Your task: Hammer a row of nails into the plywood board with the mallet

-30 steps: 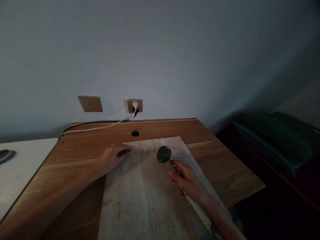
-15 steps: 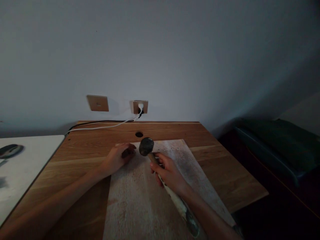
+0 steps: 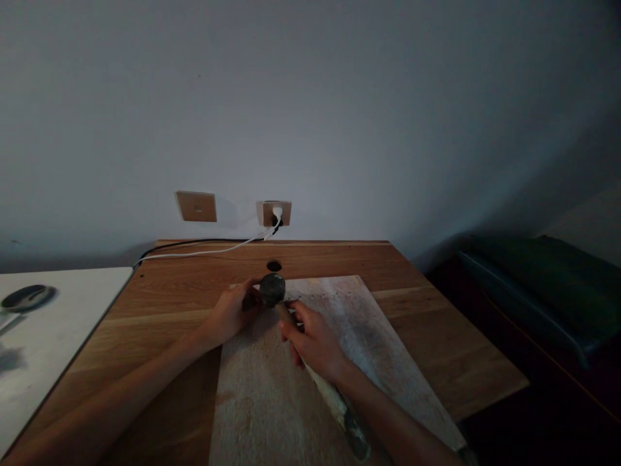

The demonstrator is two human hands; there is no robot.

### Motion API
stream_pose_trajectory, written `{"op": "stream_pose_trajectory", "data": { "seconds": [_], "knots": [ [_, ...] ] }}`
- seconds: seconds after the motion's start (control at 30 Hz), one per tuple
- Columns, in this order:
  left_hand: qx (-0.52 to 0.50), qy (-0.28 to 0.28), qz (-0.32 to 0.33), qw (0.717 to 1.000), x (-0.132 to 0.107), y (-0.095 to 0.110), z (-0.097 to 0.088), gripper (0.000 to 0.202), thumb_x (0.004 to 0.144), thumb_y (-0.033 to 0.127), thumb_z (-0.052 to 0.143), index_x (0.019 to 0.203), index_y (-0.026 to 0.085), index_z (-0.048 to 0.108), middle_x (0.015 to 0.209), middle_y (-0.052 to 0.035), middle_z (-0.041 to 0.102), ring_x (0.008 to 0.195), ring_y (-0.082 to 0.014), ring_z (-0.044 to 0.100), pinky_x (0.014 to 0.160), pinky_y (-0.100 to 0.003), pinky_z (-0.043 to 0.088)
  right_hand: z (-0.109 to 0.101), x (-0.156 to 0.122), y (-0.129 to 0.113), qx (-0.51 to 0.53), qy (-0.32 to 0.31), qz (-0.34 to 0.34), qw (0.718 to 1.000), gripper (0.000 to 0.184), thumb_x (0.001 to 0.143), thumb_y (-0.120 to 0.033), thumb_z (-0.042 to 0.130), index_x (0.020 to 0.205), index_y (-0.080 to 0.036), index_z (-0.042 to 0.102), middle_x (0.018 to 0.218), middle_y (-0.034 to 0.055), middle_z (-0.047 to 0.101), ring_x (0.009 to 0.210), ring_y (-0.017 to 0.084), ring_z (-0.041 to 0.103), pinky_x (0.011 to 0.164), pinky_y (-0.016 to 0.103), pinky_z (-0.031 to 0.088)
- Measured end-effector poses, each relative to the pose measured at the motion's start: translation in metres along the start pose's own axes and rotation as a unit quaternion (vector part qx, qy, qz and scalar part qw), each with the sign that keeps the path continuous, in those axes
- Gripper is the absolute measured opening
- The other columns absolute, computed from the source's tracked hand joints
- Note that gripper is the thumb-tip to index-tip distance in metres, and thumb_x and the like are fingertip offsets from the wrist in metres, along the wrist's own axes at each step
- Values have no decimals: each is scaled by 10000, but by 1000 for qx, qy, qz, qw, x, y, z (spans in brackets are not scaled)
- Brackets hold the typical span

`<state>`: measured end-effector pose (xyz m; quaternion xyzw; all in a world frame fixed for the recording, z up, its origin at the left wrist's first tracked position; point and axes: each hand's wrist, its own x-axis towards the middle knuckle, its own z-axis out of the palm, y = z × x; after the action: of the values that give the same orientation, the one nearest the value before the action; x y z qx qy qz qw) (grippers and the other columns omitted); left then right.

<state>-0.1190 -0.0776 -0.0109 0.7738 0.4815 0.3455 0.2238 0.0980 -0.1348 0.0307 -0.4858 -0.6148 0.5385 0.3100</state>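
Observation:
My right hand (image 3: pixel 314 338) is wrapped around the handle of a hammer (image 3: pixel 272 290), close below its dark, round head. The worn, pale handle slants down to the right under my forearm. My left hand (image 3: pixel 233 312) rests at the far left corner of a whitish wooden board (image 3: pixel 262 395). Its fingers are bent together, and the hammer head covers the fingertips. What they pinch, if anything, is hidden. Several tiny dark points, too small to tell apart, run in a row along the board's far edge, right of the hammer head.
The board lies on a wooden desk (image 3: pixel 160 310) with a round cable hole (image 3: pixel 274 266). Cables (image 3: pixel 208 251) run along the wall to a socket (image 3: pixel 277 213). On the left stands a white table (image 3: pixel 63 343) with a dark round object (image 3: pixel 28 298). A dark green cushioned piece (image 3: pixel 543 285) is at right.
The hammer head has moved left and slightly down, from beside my left fingertips to in front of them. My right hand has shifted left with it. The camera view has tilted slightly.

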Motion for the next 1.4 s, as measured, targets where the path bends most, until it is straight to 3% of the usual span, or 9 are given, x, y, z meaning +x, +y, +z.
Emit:
{"op": "stream_pose_trajectory", "data": {
  "seconds": [0.2,0.33,0.47,0.6,0.77,0.93,1.1,1.23,1.4],
  "knots": [
    [6,4,-8,1000,0,-1,0,361,789,157,625,1146,202,654,981,-53,806,892,-244,770,812,-328,573,3,1,-2,-13,-2,5,1000,210,961,-295,597,1146,-195,599,787,-42,635,325,39,477,314,184,329],
    [-6,-7,-1,1000,0,0,-1,391,826,196,608,1216,218,625,941,-34,801,859,-228,766,803,-327,576,-1,-5,-1,62,4,24,998,311,913,-438,642,1113,-226,531,756,-66,623,325,61,479,309,194,331],
    [6,-5,-5,1000,-1,-1,0,324,857,265,613,1178,226,636,939,-35,789,883,-232,756,841,-351,577,-15,-33,13,161,107,18,981,514,836,-553,709,1145,-294,389,706,-97,650,379,112,531,363,216,413],
    [6,-4,8,1000,-1,-3,0,344,862,306,596,1194,224,636,956,-39,776,877,-227,744,842,-356,579,-45,-71,36,129,220,39,966,467,869,-622,642,1137,-281,471,717,-65,637,449,140,577,433,252,452],
    [19,-14,24,999,3,5,-3,339,881,361,590,1180,214,655,906,-32,774,813,-218,735,818,-351,580,-82,-100,44,-103,191,77,973,330,945,-570,506,973,-257,606,696,-33,553,607,183,590,567,297,448],
    [82,36,31,995,14,32,-19,274,925,377,533,1098,213,668,992,-62,784,892,-236,744,863,-367,581,-86,-98,32,-217,115,42,968,241,977,-446,452,910,-248,571,830,29,636,794,229,636,747,347,469],
    [243,-63,-15,968,16,82,-50,375,992,427,517,1271,213,646,1185,-113,774,1044,-324,754,898,-452,585,-83,-96,28,-237,65,27,969,294,1019,-446,449,1033,-229,648,881,58,724,851,252,698,791,358,504],
    [348,-71,-125,926,-16,99,-51,429,1035,413,488,1386,194,603,1262,-167,751,1035,-371,763,848,-479,602,-86,-108,33,-272,91,17,958,439,1043,-454,463,1381,-223,623,976,87,788,952,298,750,853,401,540],
    [356,-71,-131,923,-96,71,-17,515,1055,397,379,1473,154,555,1475,-233,622,953,-356,789,792,-484,635,-99,-138,59,-311,158,-39,936,443,1072,-487,456,1446,-289,585,862,49,781,789,297,763,747,421,593]
  ]
}}
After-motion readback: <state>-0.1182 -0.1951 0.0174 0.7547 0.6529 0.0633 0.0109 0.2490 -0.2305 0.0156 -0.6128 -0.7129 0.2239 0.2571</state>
